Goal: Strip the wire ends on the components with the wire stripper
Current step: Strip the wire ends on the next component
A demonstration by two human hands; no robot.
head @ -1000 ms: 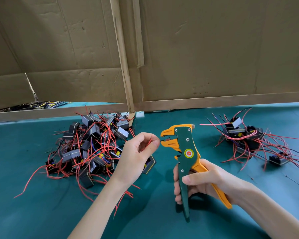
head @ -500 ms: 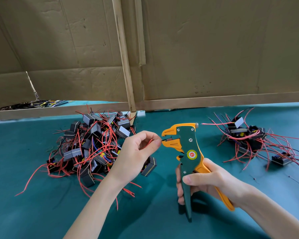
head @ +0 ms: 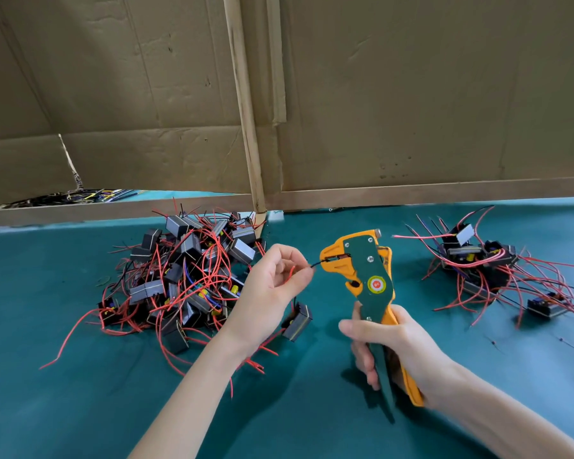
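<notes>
The left hand [head: 272,293] is pinching a black wire [head: 315,264] whose end is sitting in the wire stripper [head: 368,279] just beside it. Its component [head: 297,321] is hanging below, and the right hand [head: 395,346] is gripping the handles.

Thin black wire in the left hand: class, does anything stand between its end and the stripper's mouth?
Nothing visible does. The thin black wire runs from the left hand straight to the mouth of the orange-and-green wire stripper, gripped by the right hand; its tip is at the mouth.
</notes>
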